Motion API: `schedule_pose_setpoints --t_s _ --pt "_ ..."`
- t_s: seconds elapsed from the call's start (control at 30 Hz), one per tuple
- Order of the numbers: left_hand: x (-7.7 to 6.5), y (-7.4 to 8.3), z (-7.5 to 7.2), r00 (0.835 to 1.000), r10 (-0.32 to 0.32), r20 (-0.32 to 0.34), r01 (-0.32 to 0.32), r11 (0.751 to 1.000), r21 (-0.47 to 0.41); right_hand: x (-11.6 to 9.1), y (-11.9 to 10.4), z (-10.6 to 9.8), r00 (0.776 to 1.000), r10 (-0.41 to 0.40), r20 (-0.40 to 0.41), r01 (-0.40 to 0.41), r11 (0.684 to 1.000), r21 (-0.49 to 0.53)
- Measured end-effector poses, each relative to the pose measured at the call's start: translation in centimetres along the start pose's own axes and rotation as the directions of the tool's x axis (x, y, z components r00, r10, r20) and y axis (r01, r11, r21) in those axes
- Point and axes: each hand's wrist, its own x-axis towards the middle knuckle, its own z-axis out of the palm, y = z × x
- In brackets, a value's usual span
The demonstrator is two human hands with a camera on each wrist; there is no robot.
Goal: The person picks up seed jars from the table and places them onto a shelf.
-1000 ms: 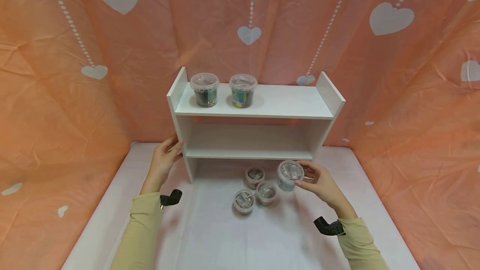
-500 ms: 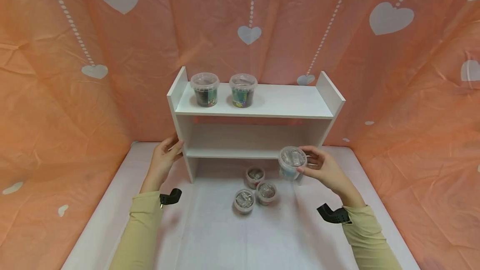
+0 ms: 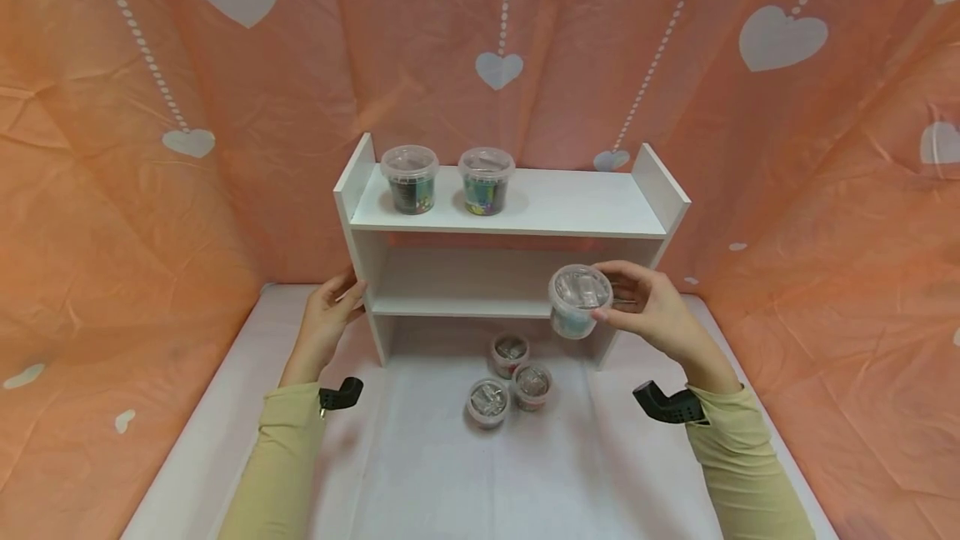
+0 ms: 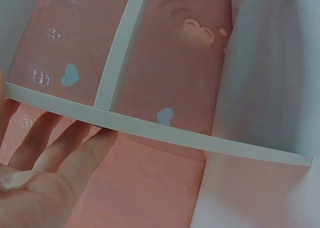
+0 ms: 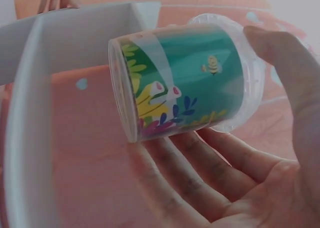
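Observation:
My right hand [image 3: 651, 315] holds a lidded clear plastic tub [image 3: 576, 304] in the air, in front of the shelf unit's lower right part. In the right wrist view the tub [image 5: 182, 83] lies between thumb and fingers, showing a green printed label with a bee and flowers. My left hand [image 3: 327, 323] rests against the white shelf unit's [image 3: 495, 308] left side panel. In the left wrist view its fingers [image 4: 75, 148] extend against the panel edge [image 4: 165, 129]. Three smaller lidded tubs stand on the tabletop: a back one [image 3: 510, 354], a right one [image 3: 532, 386] and a left one [image 3: 487, 403].
On the top shelf stand two larger lidded tubs, a left one [image 3: 410, 180] and a right one [image 3: 485, 182]. Orange sheeting [image 3: 427, 48] with white hearts surrounds the white table [image 3: 465, 482] at the back and sides. Each wrist carries a black camera mount.
My right hand has raised the tub from near the small tubs up to the middle shelf's front. The left hand stays at the side panel, and the other tubs have not moved.

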Motion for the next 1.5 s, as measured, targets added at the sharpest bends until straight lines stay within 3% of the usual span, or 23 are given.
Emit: schedule_pose_setpoints --t_s 0.27,0.6,0.87,1.03,1.5 --pt "-0.1 0.1 0.0 1.0 0.001 0.001 -0.001 1.0 0.009 1.8 -3.0 -0.5 0.999 -0.041 -0.004 0.041 0.999 0.022" --pt "-0.1 0.2 -0.1 1.0 0.006 0.012 -0.006 1.0 0.003 4.3 -4.7 -1.7 0.999 -0.036 -0.031 0.039 0.995 0.091" --pt "-0.1 0.2 0.1 1.0 -0.002 0.0 0.002 1.0 0.02 6.2 -5.3 -2.3 0.997 0.038 -0.06 -0.034 0.997 0.066" --pt "-0.1 0.3 0.0 1.0 0.0 0.001 0.0 1.0 0.019 7.3 -5.6 -2.4 0.993 0.078 -0.092 -0.065 0.988 0.137" --pt "-0.1 0.1 0.0 1.0 0.001 -0.01 0.0 1.0 0.028 10.0 -4.8 -2.0 0.982 0.072 -0.175 -0.027 0.969 0.246"
